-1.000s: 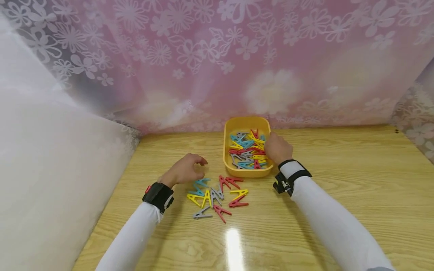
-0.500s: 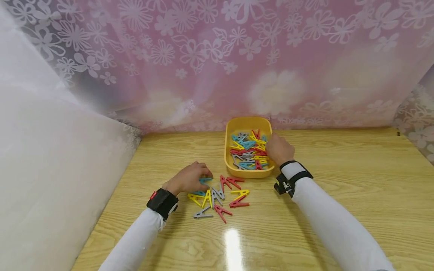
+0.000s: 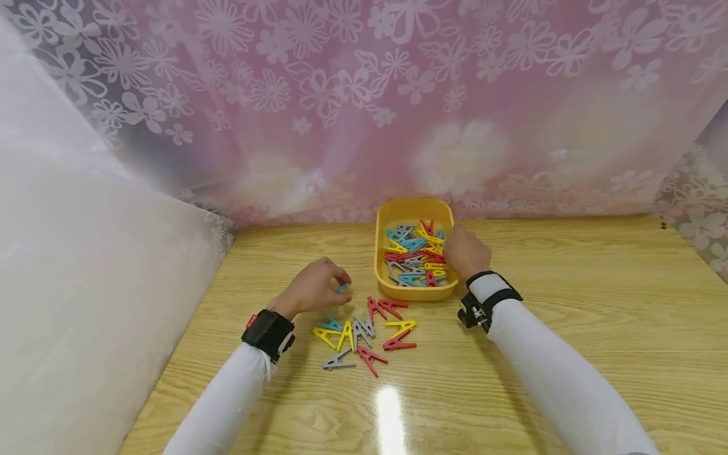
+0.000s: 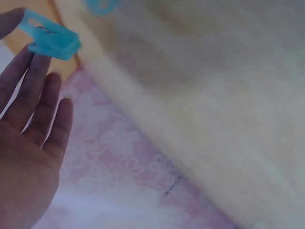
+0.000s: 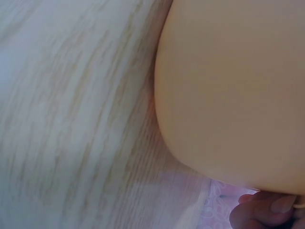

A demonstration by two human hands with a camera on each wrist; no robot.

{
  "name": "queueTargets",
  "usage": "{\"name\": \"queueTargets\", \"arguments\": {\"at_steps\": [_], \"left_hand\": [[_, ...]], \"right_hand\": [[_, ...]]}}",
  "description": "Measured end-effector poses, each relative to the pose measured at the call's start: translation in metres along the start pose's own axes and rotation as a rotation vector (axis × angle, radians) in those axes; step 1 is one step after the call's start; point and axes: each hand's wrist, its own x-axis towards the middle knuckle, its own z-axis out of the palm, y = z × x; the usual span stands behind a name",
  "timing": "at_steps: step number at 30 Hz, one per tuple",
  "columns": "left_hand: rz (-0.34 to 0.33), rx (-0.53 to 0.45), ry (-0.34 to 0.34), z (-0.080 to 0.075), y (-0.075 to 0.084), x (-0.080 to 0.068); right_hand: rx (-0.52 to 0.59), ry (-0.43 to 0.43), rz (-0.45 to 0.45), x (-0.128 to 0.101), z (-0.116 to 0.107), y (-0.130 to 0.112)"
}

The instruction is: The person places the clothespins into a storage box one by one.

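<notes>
A yellow tray point(image 3: 381, 253) full of coloured clothes pegs stands at the back of the wooden table. In front of it lies a loose pile of pegs point(image 3: 364, 332), red, yellow, grey and blue. My left hand point(image 3: 315, 287) hovers just left of the pile and pinches a blue peg point(image 3: 342, 289) at its fingertips; the left wrist view shows that blue peg point(image 4: 50, 40) held at the fingertips point(image 4: 33, 71). My right hand point(image 3: 465, 251) grips the tray's right rim; in the right wrist view the tray wall point(image 5: 228, 95) fills the frame with fingertips point(image 5: 267, 210) below.
A pink flowered curtain point(image 3: 398, 101) hangs behind the table and a white cloth wall point(image 3: 85, 253) closes the left side. The wooden table top point(image 3: 569, 284) stretches bare to the right and toward me.
My left hand dipped onto the pile, took a blue peg and lifted it up and left. The right hand stayed on the tray.
</notes>
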Motion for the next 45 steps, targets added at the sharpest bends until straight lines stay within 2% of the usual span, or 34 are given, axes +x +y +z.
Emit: {"name": "queueTargets", "arguments": {"at_steps": [6,10,13,17,21,25,30,37,42,45], "left_hand": [[-0.003,-0.075,0.143,-0.018,0.007,0.021],[-0.006,-0.161,0.201,-0.029,0.019,0.042],[-0.021,-0.241,0.203,-0.034,0.032,0.061],[-0.028,-0.313,0.165,-0.033,0.046,0.086],[-0.028,-0.303,0.143,-0.028,0.055,0.106],[-0.047,-0.298,0.120,-0.029,0.062,0.117],[-0.032,-0.270,0.112,-0.033,0.063,0.119],[0.020,-0.215,0.063,-0.032,0.053,0.110],[0.031,-0.206,0.059,-0.033,0.044,0.090],[0.000,-0.170,0.070,-0.033,0.028,0.067]], "right_hand": [[0.001,0.015,-0.009,0.000,0.003,-0.001],[-0.014,0.014,-0.014,0.000,0.007,-0.001],[-0.015,0.011,-0.015,0.000,0.010,-0.003],[-0.010,0.011,-0.014,0.000,0.013,-0.008],[-0.009,0.004,-0.017,0.000,0.014,-0.012],[-0.010,0.000,-0.028,-0.001,0.014,-0.013],[-0.002,0.020,-0.041,-0.003,0.010,-0.011],[-0.007,0.029,-0.023,-0.004,0.004,-0.006],[-0.002,0.022,-0.011,-0.002,0.001,0.002],[-0.002,0.018,-0.016,-0.001,0.002,0.002]]}}
